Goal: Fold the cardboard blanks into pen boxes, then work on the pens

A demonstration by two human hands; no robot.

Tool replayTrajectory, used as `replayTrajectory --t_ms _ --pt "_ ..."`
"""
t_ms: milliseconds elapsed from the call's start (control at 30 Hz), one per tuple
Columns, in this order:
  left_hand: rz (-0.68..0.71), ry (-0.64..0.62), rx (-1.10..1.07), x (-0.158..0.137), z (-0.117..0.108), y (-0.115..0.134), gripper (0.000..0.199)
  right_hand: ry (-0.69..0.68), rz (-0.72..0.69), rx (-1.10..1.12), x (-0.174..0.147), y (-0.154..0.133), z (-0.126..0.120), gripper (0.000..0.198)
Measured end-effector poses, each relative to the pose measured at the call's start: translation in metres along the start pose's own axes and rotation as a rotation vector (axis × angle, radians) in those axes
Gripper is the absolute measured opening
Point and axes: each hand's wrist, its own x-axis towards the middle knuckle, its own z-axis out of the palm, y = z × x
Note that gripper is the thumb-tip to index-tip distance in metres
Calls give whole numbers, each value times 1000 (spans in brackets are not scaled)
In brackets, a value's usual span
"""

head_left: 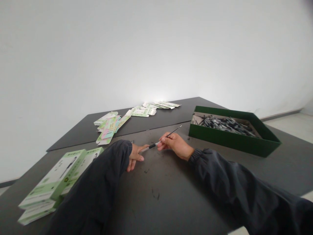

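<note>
Over the middle of the dark table, my left hand (135, 157) holds a clear pen barrel with a black grip (149, 147) between thumb and fingers. The barrel points toward my right hand (176, 145), whose thumb and fingers are pinched together. A thin dark pen refill (175, 130) sticks out from that pinch, up and to the right. The barrel's right end meets or nearly meets the right fingertips; whether the two touch I cannot tell. Part of what lies inside the right fingers is hidden.
On the right stands a green box (230, 142) holding many loose pen parts. Printed pen boxes (55, 176) are stacked at the left, beside my left sleeve. Flattened cartons (109, 127) and more cartons (143, 112) lie toward the back. A seam crosses the table (156, 202).
</note>
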Motion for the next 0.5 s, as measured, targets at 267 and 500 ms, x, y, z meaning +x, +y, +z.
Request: replayTrajectory --t_ms 267,500 --pt "-61 60 -86 -5 4 8 79 2 34 -28 4 10 -8 23" --pt "-49 20 -40 -3 4 10 75 -14 56 26 7 9 -10 21"
